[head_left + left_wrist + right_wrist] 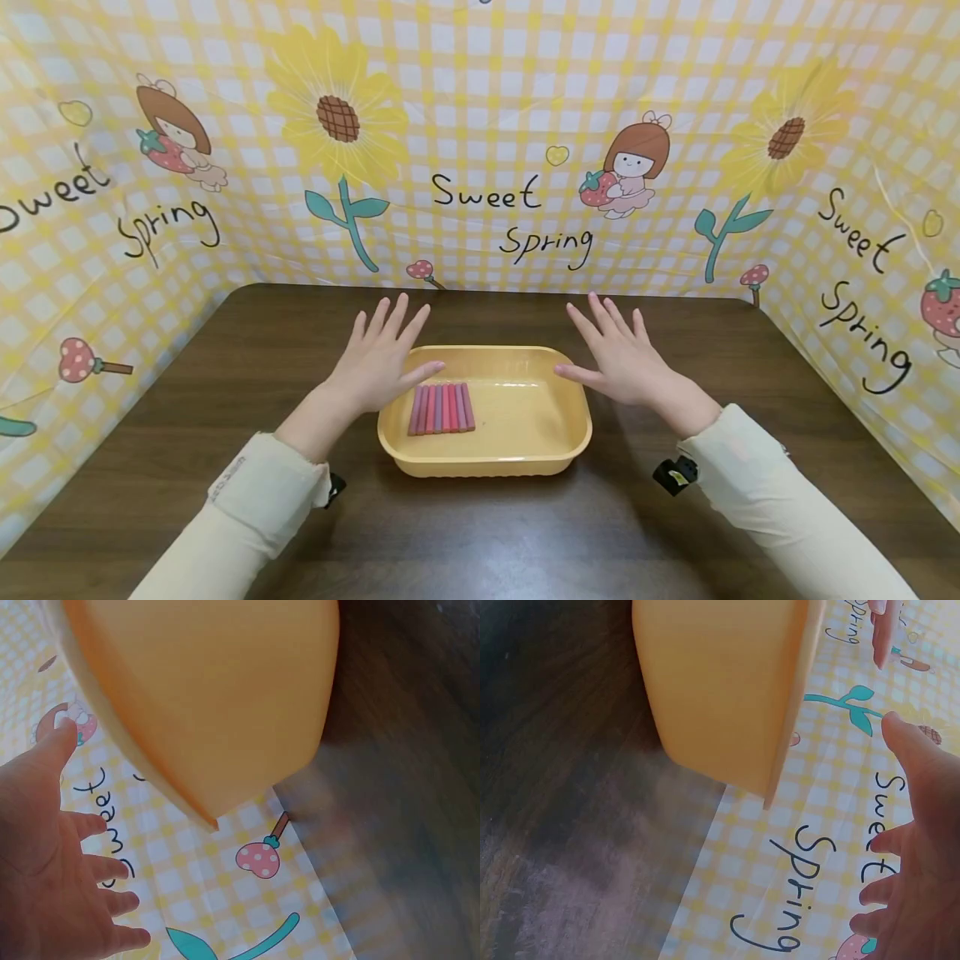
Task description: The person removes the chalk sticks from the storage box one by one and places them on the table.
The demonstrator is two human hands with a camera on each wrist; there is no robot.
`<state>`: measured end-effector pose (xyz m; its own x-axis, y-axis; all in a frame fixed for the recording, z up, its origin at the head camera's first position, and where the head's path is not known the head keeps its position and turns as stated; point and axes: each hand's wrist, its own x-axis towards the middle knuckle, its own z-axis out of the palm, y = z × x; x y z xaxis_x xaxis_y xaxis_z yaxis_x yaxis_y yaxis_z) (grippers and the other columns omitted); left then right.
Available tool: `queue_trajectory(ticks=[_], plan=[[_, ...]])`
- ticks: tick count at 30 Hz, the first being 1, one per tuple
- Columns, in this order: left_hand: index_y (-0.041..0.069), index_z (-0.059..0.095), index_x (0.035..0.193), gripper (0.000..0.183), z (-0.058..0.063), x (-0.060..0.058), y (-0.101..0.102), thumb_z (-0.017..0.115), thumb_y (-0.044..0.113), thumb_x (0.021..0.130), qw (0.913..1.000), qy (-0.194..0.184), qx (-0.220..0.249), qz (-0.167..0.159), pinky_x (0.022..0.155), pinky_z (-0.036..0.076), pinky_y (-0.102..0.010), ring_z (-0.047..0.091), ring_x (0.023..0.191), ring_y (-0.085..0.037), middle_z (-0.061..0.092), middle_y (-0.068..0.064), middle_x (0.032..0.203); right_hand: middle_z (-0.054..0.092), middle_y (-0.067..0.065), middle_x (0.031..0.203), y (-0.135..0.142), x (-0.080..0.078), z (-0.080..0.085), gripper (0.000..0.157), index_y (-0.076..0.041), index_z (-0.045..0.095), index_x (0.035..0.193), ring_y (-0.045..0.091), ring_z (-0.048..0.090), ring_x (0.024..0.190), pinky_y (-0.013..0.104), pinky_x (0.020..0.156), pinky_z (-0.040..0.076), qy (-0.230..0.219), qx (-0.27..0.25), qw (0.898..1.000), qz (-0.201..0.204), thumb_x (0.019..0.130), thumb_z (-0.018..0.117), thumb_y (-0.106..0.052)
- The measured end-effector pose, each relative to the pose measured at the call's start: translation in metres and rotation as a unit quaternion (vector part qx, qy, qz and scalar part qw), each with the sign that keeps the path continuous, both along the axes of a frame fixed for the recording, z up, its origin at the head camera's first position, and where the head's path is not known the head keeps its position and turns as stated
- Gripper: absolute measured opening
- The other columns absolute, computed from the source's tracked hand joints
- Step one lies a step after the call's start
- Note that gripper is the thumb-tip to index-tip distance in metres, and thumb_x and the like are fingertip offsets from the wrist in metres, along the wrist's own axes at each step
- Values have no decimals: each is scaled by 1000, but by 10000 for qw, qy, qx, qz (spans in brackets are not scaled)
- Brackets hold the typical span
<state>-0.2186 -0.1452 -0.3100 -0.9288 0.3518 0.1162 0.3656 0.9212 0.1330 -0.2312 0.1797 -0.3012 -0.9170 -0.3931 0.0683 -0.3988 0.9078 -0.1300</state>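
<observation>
A yellow rectangular tray [487, 461] with rounded corners stands on the table. Inside it, at the left, a row of several thin pink and purple sticks [441, 408] lies side by side. My left hand [378, 358] hovers over the tray's left side, fingers spread and holding nothing. Over the right side, my right hand [626, 358] is likewise spread, with nothing in it. Both wrist views show the tray's outer wall [217, 697] beside the hands, apart from the left palm [37, 870] and the right fingers [889, 892]. The sticks are hidden in both wrist views.
The dark wooden table [480, 542] extends around the tray. A yellow checked cloth [487, 108] with printed flowers and lettering encloses the back and both sides. Black wrist devices [675, 475] sit under the light sleeves [757, 475].
</observation>
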Motion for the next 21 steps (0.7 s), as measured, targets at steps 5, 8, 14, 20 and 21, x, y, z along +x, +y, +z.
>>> queue_trajectory(ticks=[5,8,14,20,21], plan=[[12,15,151,77,6,3,-1,41,56,93,9999,-29,107,-81,114,5,-62,3,144,-42,6,-20,157,4,17,158,-1,2,2,88,-18,12,152,38,6,145,65,112,3,39,-115,9999,79,86,47,-65],[12,19,150,74,9,4,-3,42,54,94,9995,-12,259,-156,114,8,-61,8,144,-41,10,-19,157,5,16,158,-2,4,4,86,-18,14,151,37,7,146,64,113,3,35,-227,9996,146,87,48,-63],[9,28,147,69,10,4,-11,46,49,94,9978,97,592,-294,116,14,-55,17,143,-38,20,-18,155,9,17,158,-6,9,11,82,-13,19,150,36,12,145,59,115,9,12,-496,9980,400,88,52,-56],[5,39,142,61,10,6,-21,49,43,95,9964,213,720,-390,114,22,-53,30,139,-38,32,-20,150,23,19,154,-13,11,15,74,-8,30,146,37,27,140,54,112,26,2,-646,9962,577,90,55,-49],[5,41,141,59,10,6,-23,50,42,95,9963,192,740,-401,114,24,-53,32,138,-38,34,-20,149,26,19,153,-14,11,15,72,-8,32,145,36,29,140,54,111,29,-43,-687,9958,602,90,55,-48]])
